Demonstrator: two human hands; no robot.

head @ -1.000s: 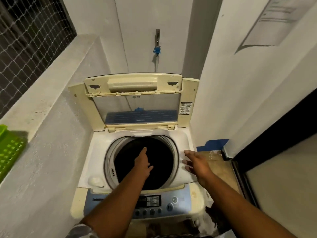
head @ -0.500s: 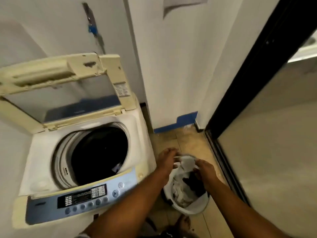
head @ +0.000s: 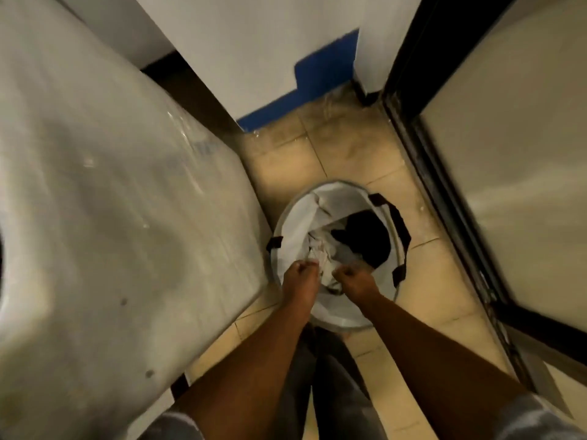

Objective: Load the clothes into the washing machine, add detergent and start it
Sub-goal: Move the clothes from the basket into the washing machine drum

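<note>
A round white laundry basket (head: 298, 214) with dark strap handles stands on the tiled floor to the right of the washing machine (head: 111, 198), whose white side fills the left of the view. Inside the basket lie a crumpled white garment (head: 322, 249) and a black garment (head: 365, 238). My left hand (head: 300, 276) and my right hand (head: 354, 281) reach into the basket side by side, both with fingers closed on the white garment. The machine's drum and panel are out of view.
A white wall with a blue-painted base (head: 305, 81) stands behind the basket. A dark door frame (head: 425, 160) with a pale panel runs along the right. My legs show below my arms on the beige tiled floor (head: 349, 154).
My view has swung from the open drum down to the floor. Both hands left the machine's top, went down into the basket and closed on the white garment.
</note>
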